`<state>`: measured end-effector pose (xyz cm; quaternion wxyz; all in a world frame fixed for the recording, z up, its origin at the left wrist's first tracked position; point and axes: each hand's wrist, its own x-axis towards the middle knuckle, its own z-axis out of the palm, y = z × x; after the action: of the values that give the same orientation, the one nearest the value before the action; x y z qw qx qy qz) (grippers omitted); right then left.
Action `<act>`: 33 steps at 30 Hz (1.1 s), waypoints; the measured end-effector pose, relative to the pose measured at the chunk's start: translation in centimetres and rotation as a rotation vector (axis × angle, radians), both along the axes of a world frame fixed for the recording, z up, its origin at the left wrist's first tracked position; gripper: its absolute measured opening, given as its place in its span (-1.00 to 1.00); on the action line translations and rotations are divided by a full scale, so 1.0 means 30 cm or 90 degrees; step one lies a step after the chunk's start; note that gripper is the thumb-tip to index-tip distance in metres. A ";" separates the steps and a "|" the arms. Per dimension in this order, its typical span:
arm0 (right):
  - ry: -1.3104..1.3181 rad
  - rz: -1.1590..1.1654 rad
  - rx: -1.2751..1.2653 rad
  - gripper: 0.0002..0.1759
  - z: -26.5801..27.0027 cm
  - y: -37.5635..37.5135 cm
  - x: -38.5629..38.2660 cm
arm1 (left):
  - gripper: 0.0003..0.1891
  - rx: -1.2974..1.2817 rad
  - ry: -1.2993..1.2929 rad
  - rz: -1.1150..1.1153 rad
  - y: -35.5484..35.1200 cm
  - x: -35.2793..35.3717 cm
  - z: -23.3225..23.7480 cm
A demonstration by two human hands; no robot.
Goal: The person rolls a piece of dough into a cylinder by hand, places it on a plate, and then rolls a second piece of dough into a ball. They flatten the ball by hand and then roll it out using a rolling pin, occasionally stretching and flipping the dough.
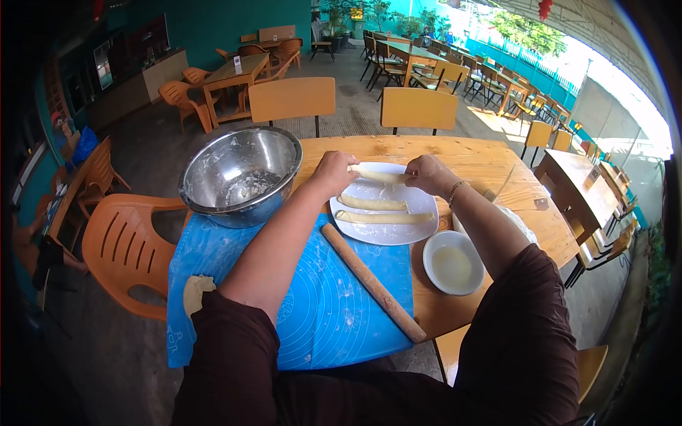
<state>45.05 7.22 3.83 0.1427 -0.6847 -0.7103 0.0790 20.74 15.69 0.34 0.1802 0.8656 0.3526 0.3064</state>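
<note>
A pale rolled dough strip (380, 175) is stretched over the far part of a white plate (421, 231). My left hand (335, 172) pinches its left end, and my right hand (430, 175) grips its right end. Two more dough rolls, a shorter one (373, 203) and a longer one (384, 217), lie nearer on the same plate, side by side. A wooden rolling pin (373, 284) rests diagonally on the blue mat (312, 312), which is dusted with flour. By my left forearm, a flat piece of dough (197, 295) lies at the mat's left edge.
A large metal bowl (241, 170) stands left of the plate. The white bowl (454, 263) with pale liquid sits under my right forearm's inner side. Behind it, another white container (521, 224) is partly hidden by that arm. Chairs surround the wooden table (490, 157).
</note>
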 end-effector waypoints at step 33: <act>0.128 0.156 0.167 -0.70 0.195 -0.752 -0.414 | -0.59 -0.025 0.091 -0.109 -0.669 -0.714 0.307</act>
<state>32.63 -15.35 9.67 0.2906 -0.5575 -0.7744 0.0706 -0.67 -4.39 9.55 0.1970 0.9085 0.2956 0.2201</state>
